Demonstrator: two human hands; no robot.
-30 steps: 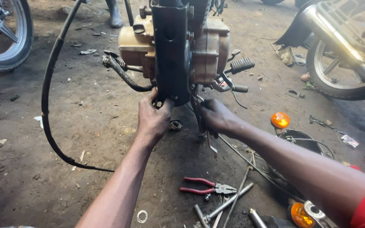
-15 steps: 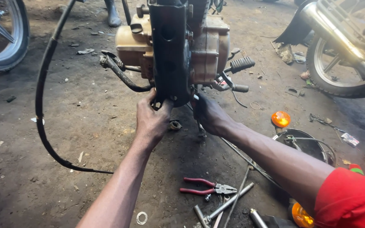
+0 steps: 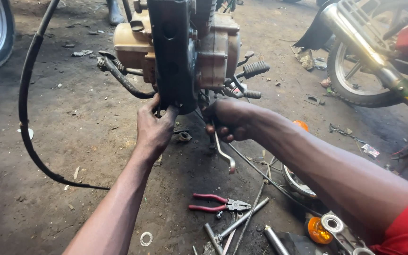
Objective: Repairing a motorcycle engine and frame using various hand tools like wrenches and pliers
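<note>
A stripped motorcycle stands on the dirt ground with its black frame bar (image 3: 173,52) and tan engine case (image 3: 216,49) in front of me. My left hand (image 3: 154,125) grips the lower end of the black frame bar, fingers curled on its bottom edge. My right hand (image 3: 227,120) is closed around a bent silver wrench (image 3: 224,153), just under the engine's right side near the footpeg (image 3: 256,68). What the wrench head sits on is hidden by my fingers.
Red-handled pliers (image 3: 216,203) and several metal rods (image 3: 242,219) lie on the ground near me. A black cable (image 3: 27,118) loops at the left. Another motorcycle's rear wheel (image 3: 355,75) and exhaust stand at the right. An orange indicator lamp (image 3: 318,231) lies lower right.
My right hand has shifted left and up under the engine with the wrench. The left hand has stayed on the frame bar. My head has moved closer.
</note>
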